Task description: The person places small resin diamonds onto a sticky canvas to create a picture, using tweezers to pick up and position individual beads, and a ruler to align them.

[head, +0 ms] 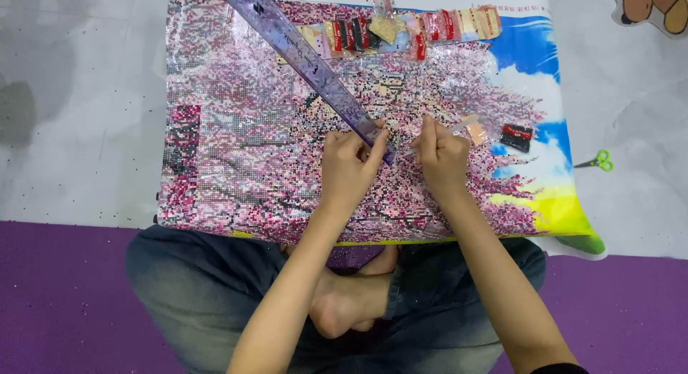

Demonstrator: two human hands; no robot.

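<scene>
A large diamond-painting canvas (pixel 244 159) with pink blossom and blue sky lies on the floor in front of my crossed legs. A long clear purple ruler (pixel 301 58) runs diagonally across it from the top left. My left hand (pixel 349 166) pinches the ruler's near end. My right hand (pixel 443 159) rests on the canvas just to the right, fingers closed on a thin clear pen-like tool (pixel 459 126) that points up and right.
Several small bags of beads (pixel 401 30) lie along the canvas's top edge. A dark red bag (pixel 517 136) sits right of my hand. Green-handled scissors (pixel 598 161) lie on the grey floor at right. A purple mat (pixel 64 295) is under me.
</scene>
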